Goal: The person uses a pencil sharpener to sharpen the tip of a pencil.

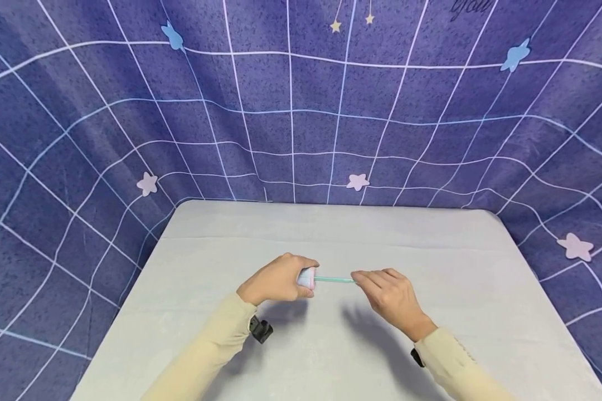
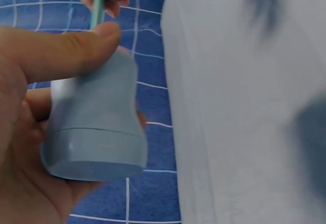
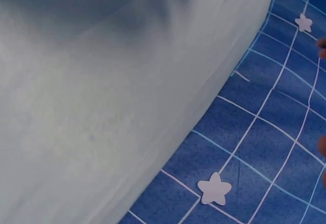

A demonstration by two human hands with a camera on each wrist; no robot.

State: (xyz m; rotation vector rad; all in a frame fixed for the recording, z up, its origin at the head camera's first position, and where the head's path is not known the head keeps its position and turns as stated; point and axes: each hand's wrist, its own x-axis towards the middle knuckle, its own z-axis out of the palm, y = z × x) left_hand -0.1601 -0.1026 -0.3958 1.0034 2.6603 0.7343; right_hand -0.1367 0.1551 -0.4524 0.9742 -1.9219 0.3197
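Left grip point(image 1: 280, 278), a bare hand reaching in from a cream long sleeve point(image 1: 205, 348) at the near left, wraps its thumb and fingers round a pale blue, smooth, waisted container with a pink end point(image 1: 306, 277). A small black wrist device point(image 1: 261, 329) sits at that cuff. The container lies tilted on its side near the middle of the scene, above a white cloth-covered bench point(image 1: 481, 267), its pink end turned right. From that end a thin, straight teal stick point(image 1: 335, 279) runs right, bridging the two hands; how far it goes inside cannot be told. Right grip point(image 1: 391, 295), also bare, pinches the stick's right part between thumb and fingers. Nearer and farther right is its matching cream sleeve point(image 1: 459, 367). Beyond the bench's right edge, a pale pink star point(image 1: 575, 247) decorates a blue-purple grid-patterned fabric curtain point(image 1: 311, 131), which also spans the far and left sides.
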